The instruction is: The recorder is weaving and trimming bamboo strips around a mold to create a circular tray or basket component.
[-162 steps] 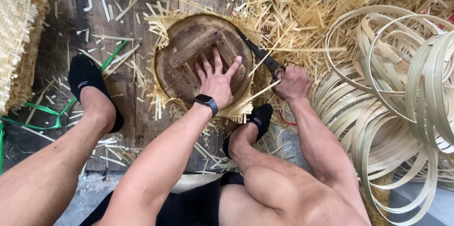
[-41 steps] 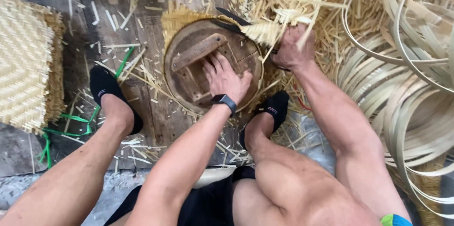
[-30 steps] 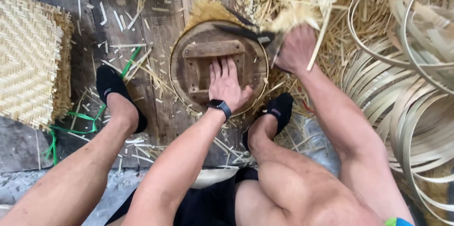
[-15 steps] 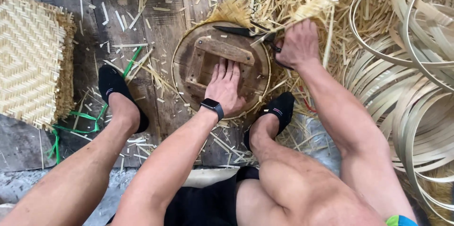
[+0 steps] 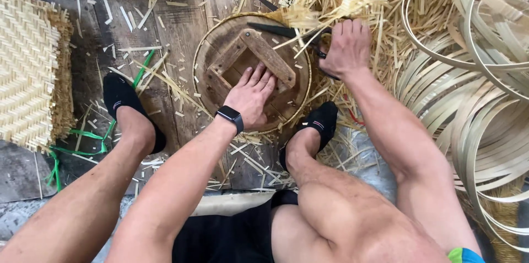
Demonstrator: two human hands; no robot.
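The left hand (image 5: pixel 252 93) lies flat, fingers spread, pressing the wooden crosspiece of a round basket base (image 5: pixel 220 48) at the centre of the floor. At two o'clock from it, the right hand (image 5: pixel 346 48) has its grip clamped on a dark knife (image 5: pixel 278 30) whose blade reaches across the rim. Coiled bamboo strips (image 5: pixel 468 103) lie at three o'clock, a woven mat (image 5: pixel 30 70) at nine.

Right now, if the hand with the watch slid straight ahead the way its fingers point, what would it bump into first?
The left hand points up and right, so its fingertips would probably meet the wooden crossbar first, on the round wooden form. They look almost touching it already, though depth is unclear.
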